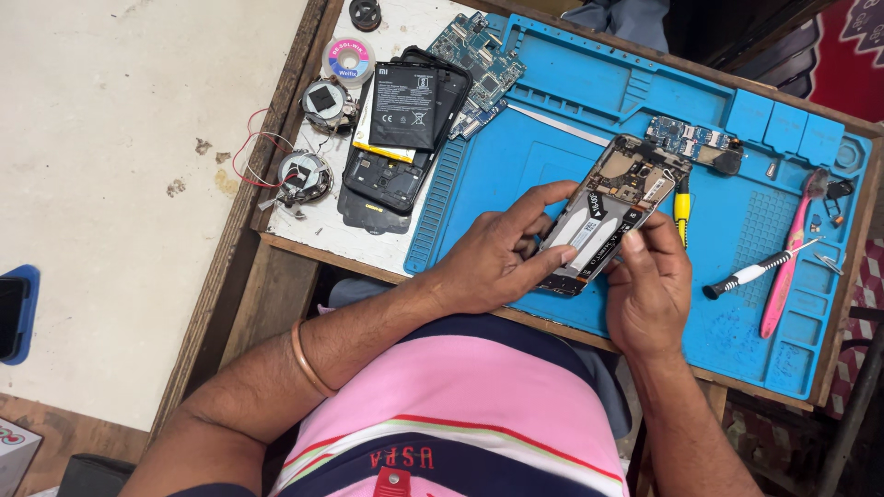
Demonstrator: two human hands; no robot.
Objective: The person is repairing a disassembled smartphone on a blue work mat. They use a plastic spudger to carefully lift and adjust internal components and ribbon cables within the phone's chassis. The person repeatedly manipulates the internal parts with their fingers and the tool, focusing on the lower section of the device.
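An opened phone (610, 207) with its back off lies tilted over the blue work mat (516, 166), showing its bare frame and circuit board. My left hand (497, 253) grips its lower left side, thumb and fingers around the edge. My right hand (649, 281) pinches the phone's right edge near the middle, fingertips on the frame. A yellow-handled tool (681, 207) sticks out from behind the phone, beside my right hand.
A small circuit board (686, 138) lies above the phone. A screwdriver (755, 271), a pink toothbrush (792, 253) and tweezers (827, 262) lie right. A battery (402, 110) on stacked phone backs, another board (483, 55), a solder wick reel (348, 60) and two round wired parts (304, 175) sit left.
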